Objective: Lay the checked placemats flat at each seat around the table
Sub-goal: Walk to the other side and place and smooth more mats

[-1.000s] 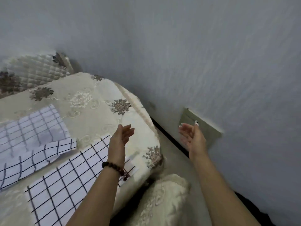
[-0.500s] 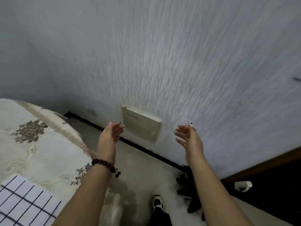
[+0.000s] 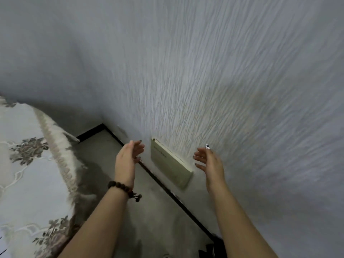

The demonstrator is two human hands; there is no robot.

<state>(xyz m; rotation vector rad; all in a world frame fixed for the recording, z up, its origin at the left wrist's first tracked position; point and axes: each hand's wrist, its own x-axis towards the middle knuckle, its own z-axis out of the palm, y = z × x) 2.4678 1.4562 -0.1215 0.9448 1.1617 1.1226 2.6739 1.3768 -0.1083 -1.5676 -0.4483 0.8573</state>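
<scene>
My left hand (image 3: 128, 157) and my right hand (image 3: 209, 162) are both raised in front of me, palms turned toward each other, fingers relaxed and holding nothing. They hover over the floor beside the wall, to the right of the table. The table (image 3: 24, 179), covered in a cream cloth with brown flower patterns and a fringed edge, fills the left side. Only a tiny dark-lined sliver of a checked placemat (image 3: 2, 252) shows at the bottom left edge; the other placemats are out of view.
A textured grey-white wall (image 3: 223, 81) fills most of the view. A pale green wall panel (image 3: 169, 164) sits low on it, above a black skirting board (image 3: 167, 189). Grey concrete floor (image 3: 149, 220) runs between table and wall. Dark shoes (image 3: 210, 250) lie at the bottom.
The view has swung right, away from the table; the placemats have slid out of sight. Both hands stay raised and empty in the same pose.
</scene>
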